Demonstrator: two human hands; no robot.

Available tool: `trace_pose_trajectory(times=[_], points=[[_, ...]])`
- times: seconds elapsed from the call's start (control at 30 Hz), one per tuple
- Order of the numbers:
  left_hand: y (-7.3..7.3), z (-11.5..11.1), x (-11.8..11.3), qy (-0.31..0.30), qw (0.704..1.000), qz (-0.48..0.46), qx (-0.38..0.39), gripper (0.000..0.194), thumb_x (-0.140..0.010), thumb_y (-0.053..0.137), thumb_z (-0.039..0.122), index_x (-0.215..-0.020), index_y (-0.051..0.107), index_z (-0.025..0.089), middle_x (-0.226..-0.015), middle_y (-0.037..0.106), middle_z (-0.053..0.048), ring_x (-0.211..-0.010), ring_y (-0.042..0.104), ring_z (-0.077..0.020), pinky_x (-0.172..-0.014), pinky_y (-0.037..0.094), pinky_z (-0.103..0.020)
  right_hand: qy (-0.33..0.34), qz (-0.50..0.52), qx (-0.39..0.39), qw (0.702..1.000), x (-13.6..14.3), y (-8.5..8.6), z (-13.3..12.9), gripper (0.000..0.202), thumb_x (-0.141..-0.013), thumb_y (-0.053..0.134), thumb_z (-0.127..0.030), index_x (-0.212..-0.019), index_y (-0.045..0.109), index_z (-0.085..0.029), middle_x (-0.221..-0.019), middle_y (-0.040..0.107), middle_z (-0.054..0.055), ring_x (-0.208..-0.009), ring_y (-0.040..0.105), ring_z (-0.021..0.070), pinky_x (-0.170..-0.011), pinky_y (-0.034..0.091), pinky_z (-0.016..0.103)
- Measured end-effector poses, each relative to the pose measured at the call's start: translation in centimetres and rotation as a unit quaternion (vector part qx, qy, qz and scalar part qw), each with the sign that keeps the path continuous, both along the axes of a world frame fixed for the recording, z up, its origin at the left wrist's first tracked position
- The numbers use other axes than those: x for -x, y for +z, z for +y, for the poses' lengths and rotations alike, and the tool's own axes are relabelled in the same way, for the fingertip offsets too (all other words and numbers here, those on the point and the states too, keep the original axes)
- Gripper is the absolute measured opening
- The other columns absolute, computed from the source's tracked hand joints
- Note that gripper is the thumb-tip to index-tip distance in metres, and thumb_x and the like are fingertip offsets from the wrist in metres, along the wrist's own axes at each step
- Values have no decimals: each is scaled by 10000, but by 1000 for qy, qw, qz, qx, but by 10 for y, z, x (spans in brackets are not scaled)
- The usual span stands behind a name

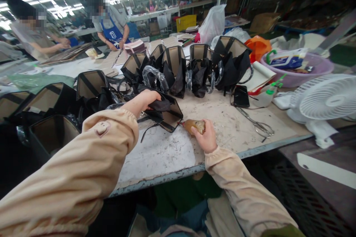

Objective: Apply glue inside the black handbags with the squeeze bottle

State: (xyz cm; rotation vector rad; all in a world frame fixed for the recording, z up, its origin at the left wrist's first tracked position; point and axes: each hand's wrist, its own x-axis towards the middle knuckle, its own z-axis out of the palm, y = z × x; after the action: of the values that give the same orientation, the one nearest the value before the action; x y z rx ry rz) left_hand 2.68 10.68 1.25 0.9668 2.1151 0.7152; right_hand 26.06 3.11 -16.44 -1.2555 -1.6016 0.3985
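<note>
My left hand (147, 100) is closed on the dark lining of a black handbag (175, 114), which lies tipped over on the worktable with its opening toward the right. My right hand (206, 136) grips a squeeze bottle (191, 126) with amber-brown contents, its narrow dark tip pointing left at the bag's rim. The tip is at or touching the bag's edge; I cannot tell which. A thin black strap hangs off the bag's near side. Behind it stands a row of similar black handbags (172, 67), some with plastic-wrapped handles, and more stand at the left.
On the right of the worktable (222, 118) lie a phone (240, 96) and scissors (260, 127). A white fan (330, 98) and a purple basin (300, 67) stand beyond them. Two co-workers (111, 29) work across the table. The table's metal edge (178, 173) runs along the front.
</note>
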Motion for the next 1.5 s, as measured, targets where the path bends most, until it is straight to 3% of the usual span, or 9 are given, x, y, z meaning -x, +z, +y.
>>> trace_pose_trajectory(times=[0.4,0.6,0.93,1.2,1.5], points=[[-7,1,4,-14,1000,-6,-19,159,-539,655,104,-663,565,147,-526,576,-31,-500,595,-206,-502,515,-332,35,72,110,991,-4,6,-9,454,-738,642,-504,-1047,502,-202,-901,581,45,-793,553,212,-747,473,378],[-7,-2,4,-14,1000,-6,-15,158,-546,664,114,-663,566,156,-542,582,-22,-521,611,-201,-511,511,-307,58,40,86,994,2,10,-13,395,-747,638,-483,-1001,518,-205,-903,581,41,-800,553,208,-750,473,369],[-8,-2,5,-13,1000,-5,-14,161,-544,671,133,-664,566,158,-551,582,-25,-519,604,-208,-489,505,-315,-26,24,40,999,-4,-3,5,436,-755,632,-475,-1064,494,-201,-969,561,68,-888,544,229,-819,479,422],[-5,2,0,-9,1000,-5,-27,158,-551,670,117,-667,567,149,-555,579,-27,-509,596,-192,-485,498,-298,-31,-17,-21,999,0,1,10,379,-794,605,-438,-1060,488,-195,-974,547,87,-944,525,251,-848,474,446],[-8,8,0,-20,999,-7,-25,152,-559,668,129,-658,557,158,-574,598,-38,-552,625,-213,-505,497,-298,-22,28,38,999,-1,-3,4,448,-772,626,-487,-1081,492,-192,-990,556,82,-909,540,238,-848,470,441]])
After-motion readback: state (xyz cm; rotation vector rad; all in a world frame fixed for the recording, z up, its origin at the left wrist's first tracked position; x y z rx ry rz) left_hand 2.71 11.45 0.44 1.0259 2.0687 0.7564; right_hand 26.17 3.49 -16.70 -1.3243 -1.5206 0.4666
